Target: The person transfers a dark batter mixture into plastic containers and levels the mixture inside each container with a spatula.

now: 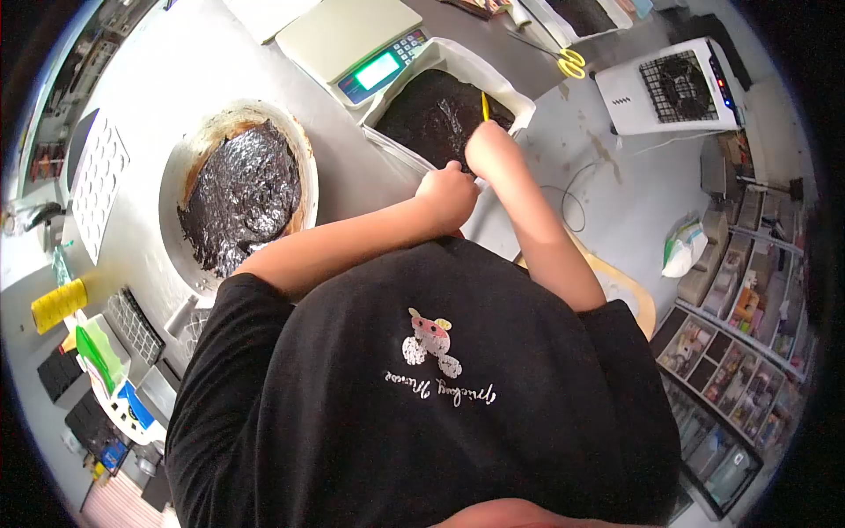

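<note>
Silvery metal worktop (345, 167) is bearing a white-lined tray (523, 110) of glossy black paste (422, 106); the right hand (495, 151) is clasping a slim yellow tool (485, 106), the left hand (447, 197) curling (grip unclear) nearby, probably steadying the rim.

The person wears a loose black T-shirt (352, 422) with short sleeves (220, 343). Its front has a small cartoon figure (429, 341) in pink and white, beside white script lettering (440, 388). Both forearms are bare.
</note>
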Action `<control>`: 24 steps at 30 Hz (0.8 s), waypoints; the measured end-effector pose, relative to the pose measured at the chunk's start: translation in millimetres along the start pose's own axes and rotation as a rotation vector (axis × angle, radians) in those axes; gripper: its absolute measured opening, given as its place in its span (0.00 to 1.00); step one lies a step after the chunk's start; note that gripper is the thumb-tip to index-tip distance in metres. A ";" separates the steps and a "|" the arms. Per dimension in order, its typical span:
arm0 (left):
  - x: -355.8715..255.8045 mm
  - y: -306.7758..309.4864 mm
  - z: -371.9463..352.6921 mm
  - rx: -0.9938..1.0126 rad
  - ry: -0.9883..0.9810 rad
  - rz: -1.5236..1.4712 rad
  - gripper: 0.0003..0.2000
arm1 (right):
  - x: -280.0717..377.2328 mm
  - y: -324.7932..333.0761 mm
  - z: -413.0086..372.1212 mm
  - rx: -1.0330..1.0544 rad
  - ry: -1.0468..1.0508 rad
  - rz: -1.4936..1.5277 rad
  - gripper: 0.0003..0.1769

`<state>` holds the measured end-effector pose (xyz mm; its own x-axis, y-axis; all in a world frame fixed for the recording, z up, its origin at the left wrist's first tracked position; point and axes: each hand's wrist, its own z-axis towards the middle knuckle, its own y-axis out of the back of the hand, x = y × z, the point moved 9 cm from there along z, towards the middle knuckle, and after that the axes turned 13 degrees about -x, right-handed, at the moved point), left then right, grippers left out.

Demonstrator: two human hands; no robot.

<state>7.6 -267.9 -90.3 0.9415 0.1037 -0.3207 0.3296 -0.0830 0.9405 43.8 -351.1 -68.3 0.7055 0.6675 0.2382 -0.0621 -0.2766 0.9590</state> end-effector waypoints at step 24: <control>167.8 91.8 38.2 -0.568 0.405 0.214 0.30 | 22.2 1.4 -1.4 -0.145 -0.147 0.251 0.14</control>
<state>198.6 -296.0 -62.0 0.8447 0.5106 -0.1605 -0.0498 0.3735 0.9263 58.4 -335.7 -61.5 0.7491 0.4809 0.4556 -0.3394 -0.3119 0.8874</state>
